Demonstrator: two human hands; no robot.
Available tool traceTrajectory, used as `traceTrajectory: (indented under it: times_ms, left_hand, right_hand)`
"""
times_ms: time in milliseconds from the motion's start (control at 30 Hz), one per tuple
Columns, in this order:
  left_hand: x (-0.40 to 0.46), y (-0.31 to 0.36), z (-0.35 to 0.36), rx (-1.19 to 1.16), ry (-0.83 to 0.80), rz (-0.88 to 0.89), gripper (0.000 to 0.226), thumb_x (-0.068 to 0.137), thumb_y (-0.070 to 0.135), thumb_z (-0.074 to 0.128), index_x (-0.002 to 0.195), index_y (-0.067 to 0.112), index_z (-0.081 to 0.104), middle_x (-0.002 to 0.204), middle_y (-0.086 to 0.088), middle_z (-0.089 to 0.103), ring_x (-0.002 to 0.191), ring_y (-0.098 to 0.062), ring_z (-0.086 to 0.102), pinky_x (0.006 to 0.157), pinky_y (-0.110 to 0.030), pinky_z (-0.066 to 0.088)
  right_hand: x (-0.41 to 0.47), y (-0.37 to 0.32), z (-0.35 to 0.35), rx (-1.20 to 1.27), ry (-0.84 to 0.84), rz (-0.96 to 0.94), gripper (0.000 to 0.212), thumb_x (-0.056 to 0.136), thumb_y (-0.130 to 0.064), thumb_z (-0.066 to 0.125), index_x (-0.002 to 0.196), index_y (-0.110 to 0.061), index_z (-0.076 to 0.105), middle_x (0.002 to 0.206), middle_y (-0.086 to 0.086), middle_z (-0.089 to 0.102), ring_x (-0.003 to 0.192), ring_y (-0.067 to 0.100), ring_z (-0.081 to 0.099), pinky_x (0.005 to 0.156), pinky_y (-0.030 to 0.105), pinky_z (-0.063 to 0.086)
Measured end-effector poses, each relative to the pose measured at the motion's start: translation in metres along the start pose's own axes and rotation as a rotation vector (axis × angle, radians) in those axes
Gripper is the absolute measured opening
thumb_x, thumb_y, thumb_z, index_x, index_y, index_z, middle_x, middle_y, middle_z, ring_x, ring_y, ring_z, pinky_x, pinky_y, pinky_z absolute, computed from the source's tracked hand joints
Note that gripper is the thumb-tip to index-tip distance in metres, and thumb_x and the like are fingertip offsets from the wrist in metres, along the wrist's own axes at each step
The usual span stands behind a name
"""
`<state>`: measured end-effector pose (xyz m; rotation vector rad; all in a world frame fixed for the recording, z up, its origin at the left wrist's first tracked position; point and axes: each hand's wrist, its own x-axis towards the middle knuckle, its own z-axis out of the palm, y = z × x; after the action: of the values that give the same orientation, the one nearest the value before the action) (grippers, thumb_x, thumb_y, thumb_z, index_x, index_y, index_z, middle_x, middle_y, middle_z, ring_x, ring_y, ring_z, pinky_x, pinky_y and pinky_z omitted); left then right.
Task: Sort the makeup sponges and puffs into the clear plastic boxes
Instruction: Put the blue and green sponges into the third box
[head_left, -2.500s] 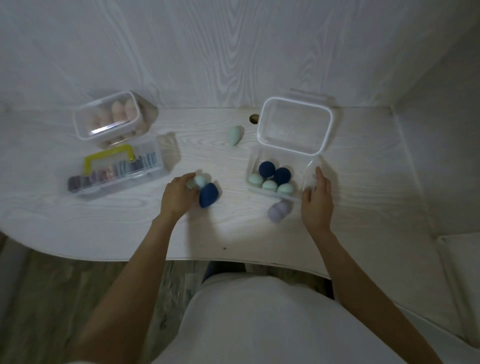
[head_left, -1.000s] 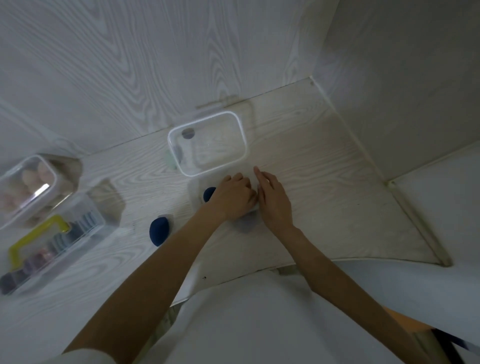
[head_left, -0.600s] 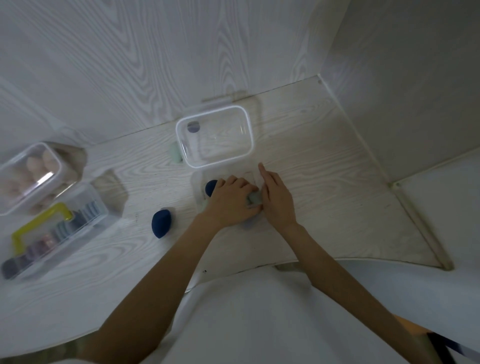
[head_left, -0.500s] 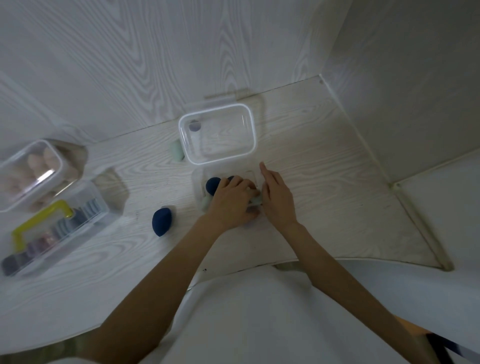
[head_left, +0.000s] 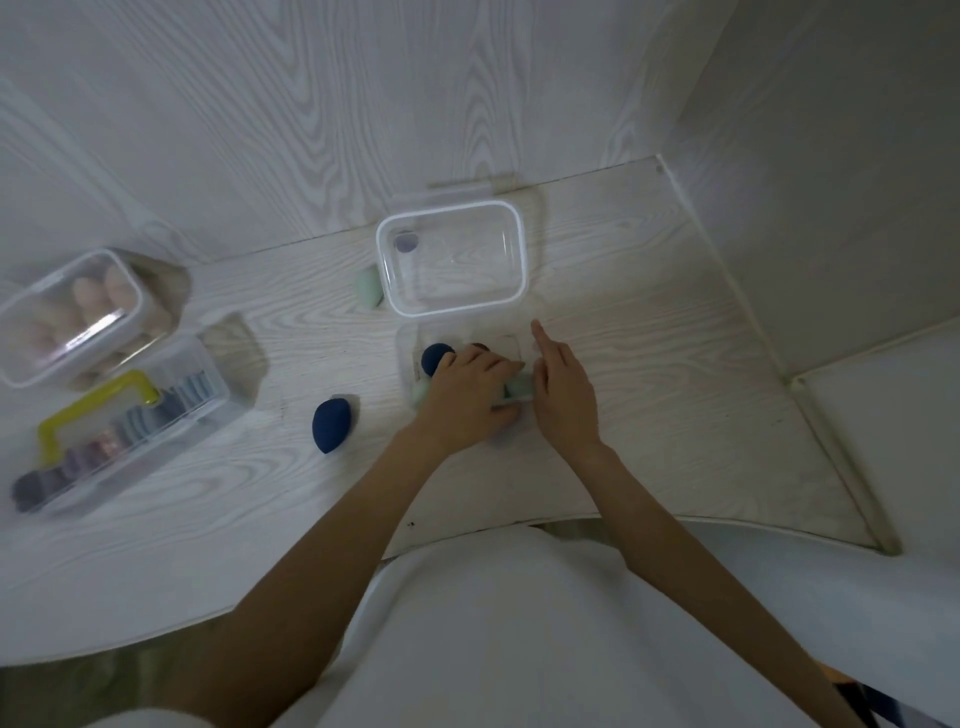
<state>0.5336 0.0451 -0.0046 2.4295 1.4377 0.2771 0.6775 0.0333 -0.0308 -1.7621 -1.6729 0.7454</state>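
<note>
The left hand (head_left: 470, 395) was curled over the open clear box (head_left: 410, 358), pressing a pale green sponge (head_left: 518, 387) in; the right hand (head_left: 563, 395) lay flat, fingers extended, against the box's side. The sponges looked soft and light, best pinched around the middle. A navy sponge (head_left: 330, 423) lay on the table (head_left: 649, 364), left of both hands.

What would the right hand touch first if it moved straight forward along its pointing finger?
Probably the open lid of the clear box. The right hand points its index finger up and slightly left, toward the lid's near right corner. Depth is unclear, so it might pass just beside that corner.
</note>
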Motion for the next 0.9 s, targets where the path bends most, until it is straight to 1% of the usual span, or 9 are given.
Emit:
traceTrajectory:
  times_ms: [100,233,300,367,467,600,700,767,900]
  left_hand:
    - [-0.016,-0.009,-0.013,-0.148,0.297,-0.086,0.032,0.082,0.032,0.050,0.104,0.015,0.067,0.097,-0.002,0.068,0.088,-0.022,0.058,0.080,-0.023,0.033]
    - [-0.064,-0.038,-0.025,-0.263,0.617,-0.480,0.023,0.083,0.017,0.052,0.102,0.011,0.062,0.098,-0.002,0.065,0.089,-0.019,0.052,0.080,-0.027,0.038]
    - [-0.085,-0.059,-0.021,-0.187,0.573,-0.687,0.035,0.078,0.014,0.059,0.113,0.008,0.057,0.109,-0.008,0.061,0.100,-0.025,0.049,0.087,-0.030,0.035]
    - [-0.103,-0.076,-0.013,-0.136,0.402,-0.865,0.053,0.076,0.018,0.068,0.125,0.005,0.049,0.121,-0.016,0.054,0.114,-0.035,0.043,0.094,-0.038,0.034]
    - [-0.115,-0.087,-0.006,-0.193,0.205,-0.977,0.055,0.083,0.027,0.066,0.129,0.007,0.044,0.124,-0.019,0.053,0.115,-0.037,0.045,0.092,-0.043,0.039]
    - [-0.114,-0.070,-0.018,-0.395,0.425,-0.937,0.048,0.086,0.024,0.065,0.127,0.013,0.043,0.124,-0.005,0.056,0.106,-0.024,0.057,0.082,-0.032,0.045]
    - [-0.090,-0.046,-0.039,-0.560,0.561,-0.709,0.045,0.082,0.017,0.071,0.119,0.015,0.045,0.116,0.008,0.055,0.098,-0.013,0.058,0.078,-0.021,0.048]
    - [-0.066,-0.032,-0.048,-0.494,0.508,-0.468,0.042,0.079,0.016,0.073,0.115,0.017,0.052,0.113,0.009,0.055,0.097,-0.010,0.055,0.080,-0.022,0.049]
    - [-0.010,-0.020,-0.041,-0.230,0.266,-0.090,0.044,0.071,0.003,0.076,0.112,0.014,0.065,0.117,-0.010,0.055,0.098,-0.024,0.054,0.087,-0.026,0.043]
  right_hand:
    - [-0.001,0.002,-0.001,-0.015,0.008,-0.018,0.045,0.098,-0.009,0.036,0.142,-0.020,0.035,0.119,0.008,0.054,0.100,0.020,0.052,0.080,0.022,0.037]
    - [-0.001,0.001,-0.003,0.011,-0.020,-0.033,0.044,0.097,-0.007,0.036,0.138,-0.022,0.040,0.123,0.005,0.051,0.101,0.015,0.050,0.081,0.021,0.037]
    - [0.000,0.003,-0.005,0.000,-0.010,-0.041,0.045,0.096,-0.005,0.036,0.138,-0.022,0.040,0.125,0.006,0.050,0.102,0.018,0.052,0.079,0.022,0.038]
    - [0.001,0.002,-0.005,-0.016,-0.009,-0.069,0.045,0.096,-0.006,0.036,0.139,-0.020,0.038,0.126,0.008,0.051,0.101,0.020,0.054,0.076,0.024,0.040]
    - [0.002,0.003,-0.006,-0.044,-0.021,-0.068,0.045,0.097,-0.009,0.036,0.141,-0.018,0.034,0.130,0.011,0.048,0.101,0.025,0.055,0.075,0.030,0.043]
    - [0.001,0.002,-0.005,-0.050,-0.020,-0.056,0.045,0.097,-0.008,0.036,0.141,-0.015,0.034,0.133,0.012,0.047,0.102,0.027,0.055,0.074,0.029,0.042]
    - [0.000,0.001,-0.003,-0.035,-0.011,-0.058,0.044,0.097,-0.008,0.037,0.141,-0.014,0.035,0.132,0.013,0.047,0.099,0.027,0.056,0.071,0.030,0.044]
    - [-0.001,0.002,-0.003,-0.015,-0.007,-0.064,0.044,0.097,-0.009,0.037,0.141,-0.014,0.035,0.129,0.012,0.049,0.095,0.026,0.057,0.068,0.029,0.044]
    - [-0.001,0.003,-0.002,-0.025,-0.001,-0.041,0.044,0.097,-0.010,0.038,0.141,-0.016,0.034,0.130,0.009,0.048,0.093,0.025,0.058,0.068,0.027,0.043]
